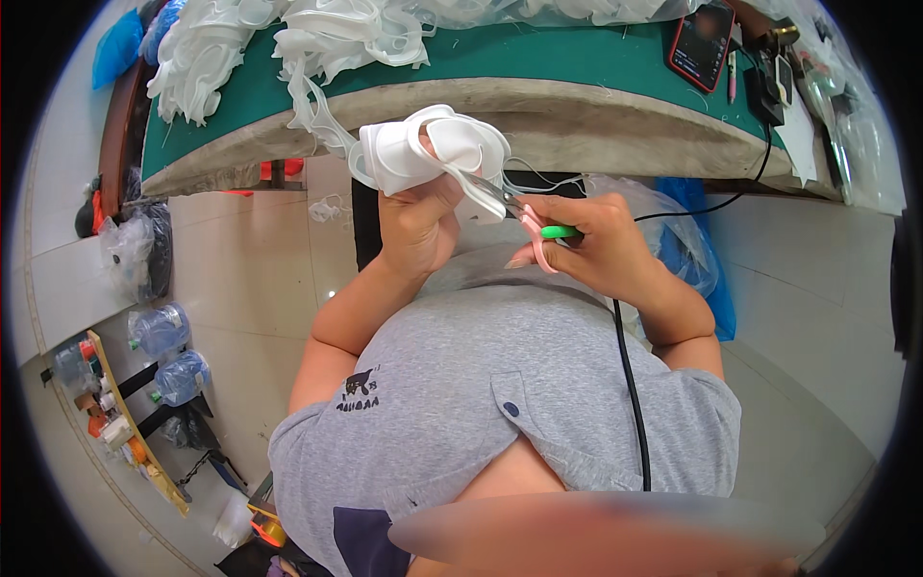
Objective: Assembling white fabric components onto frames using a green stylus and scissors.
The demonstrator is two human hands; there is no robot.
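A bunch of white curved fabric pieces (pixel 404 159) is gripped in my left hand (pixel 420 226), just off the table's near edge. The pieces are cupped and layered, and a strip of similar white pieces (pixel 319 111) trails from them up to the table. My right hand (pixel 611 240) is closed on scissors (pixel 532 231) with pink and green handles. Their blades lie against the lower right edge of the held pieces; the tips are partly hidden by the fabric. Thin white threads (pixel 543 176) hang loose beside the blades.
Heaped white pieces (pixel 341 38) cover the far side of the green-topped table (pixel 538 58). At its right lie a phone (pixel 700 48) in a red case and a pink pen (pixel 732 79). A black cable (pixel 630 385) runs down past my right arm. Large plastic bottles (pixel 181 377) stand at the left.
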